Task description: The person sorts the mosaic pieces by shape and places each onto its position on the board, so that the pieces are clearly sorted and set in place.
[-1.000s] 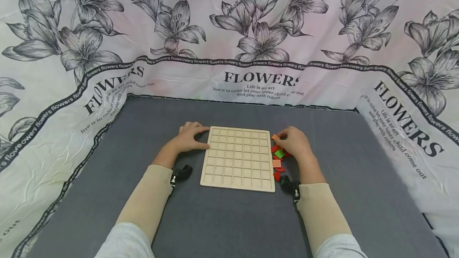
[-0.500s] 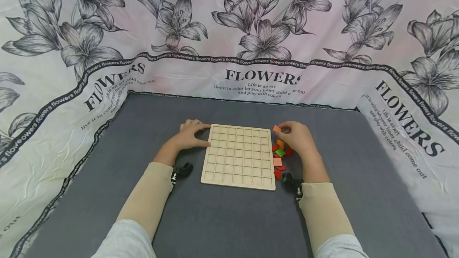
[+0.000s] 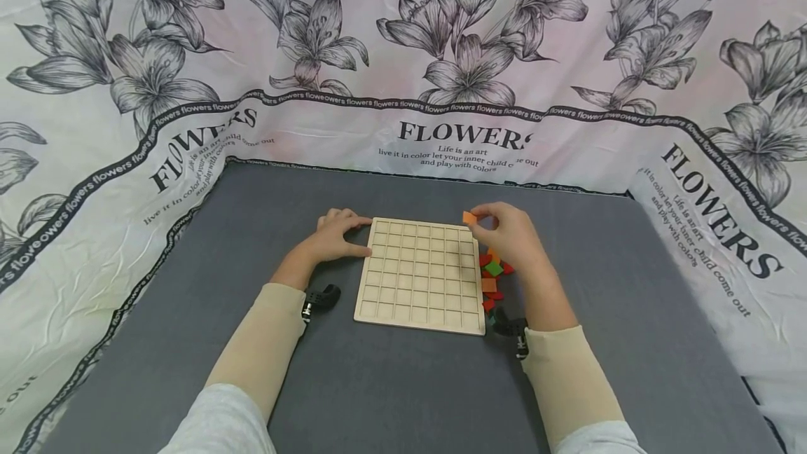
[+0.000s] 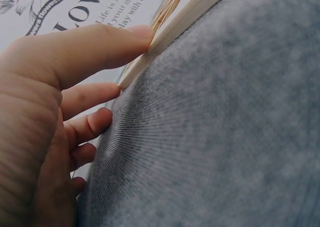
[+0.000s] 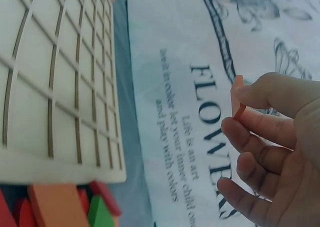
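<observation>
A pale wooden board [image 3: 419, 275] with a grid of square recesses lies on the grey table. My left hand [image 3: 330, 238] touches its left edge with thumb and index finger; the left wrist view shows the thumb and fingertips of this hand [image 4: 75, 77] against the board's side. Between thumb and index finger my right hand [image 3: 512, 233] pinches a small orange piece [image 3: 469, 218], held by the board's top right corner. In the right wrist view the orange piece [image 5: 237, 97] stands on edge in the fingers, off to the side of the board [image 5: 60, 172].
Beside the board's right edge lies a loose group of small pieces, among them a green one [image 3: 493, 268], an orange one [image 3: 489, 285] and several red ones. A white cloth [image 3: 328, 133] with flowers and lettering hangs behind and along both sides of the grey table [image 3: 378, 398].
My right hand has moved away from the loose pieces, up and then left to the board's top right corner, carrying the orange piece. The left hand has stayed at the board's left edge.
</observation>
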{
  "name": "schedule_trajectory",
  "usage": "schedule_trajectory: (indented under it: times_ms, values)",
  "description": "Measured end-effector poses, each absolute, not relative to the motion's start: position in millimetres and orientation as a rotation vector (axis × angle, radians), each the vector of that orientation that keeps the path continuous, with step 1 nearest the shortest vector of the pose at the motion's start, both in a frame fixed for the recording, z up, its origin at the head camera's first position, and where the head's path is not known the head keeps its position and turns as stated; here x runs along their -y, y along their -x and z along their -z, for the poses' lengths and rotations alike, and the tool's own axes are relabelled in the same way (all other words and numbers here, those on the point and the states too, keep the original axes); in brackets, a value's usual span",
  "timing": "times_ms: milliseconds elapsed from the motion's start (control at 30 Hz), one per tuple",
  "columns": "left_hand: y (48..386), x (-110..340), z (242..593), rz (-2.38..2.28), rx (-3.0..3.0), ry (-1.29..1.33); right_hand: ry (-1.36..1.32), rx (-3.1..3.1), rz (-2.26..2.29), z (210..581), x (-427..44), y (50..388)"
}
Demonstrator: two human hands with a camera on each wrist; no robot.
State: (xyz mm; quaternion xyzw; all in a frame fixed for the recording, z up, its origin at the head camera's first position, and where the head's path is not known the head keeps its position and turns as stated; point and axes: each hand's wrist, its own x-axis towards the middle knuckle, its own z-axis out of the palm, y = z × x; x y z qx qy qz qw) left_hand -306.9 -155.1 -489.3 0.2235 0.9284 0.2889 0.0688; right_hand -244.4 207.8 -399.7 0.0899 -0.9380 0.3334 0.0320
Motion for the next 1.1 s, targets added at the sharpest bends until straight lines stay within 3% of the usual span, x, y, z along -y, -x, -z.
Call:
schedule_trajectory:
  times_ms: [400,1100]
  values:
    - [303.8,158.1,486.8,-0.820,-2.816,-0.666,-0.440,2.855,-1.051,389.2,-174.9,238.2]
    - [305.0,155.0,489.7,-0.802,-2.835,-0.672,-0.614,2.903,-1.013,406.4,-135.4,255.6]
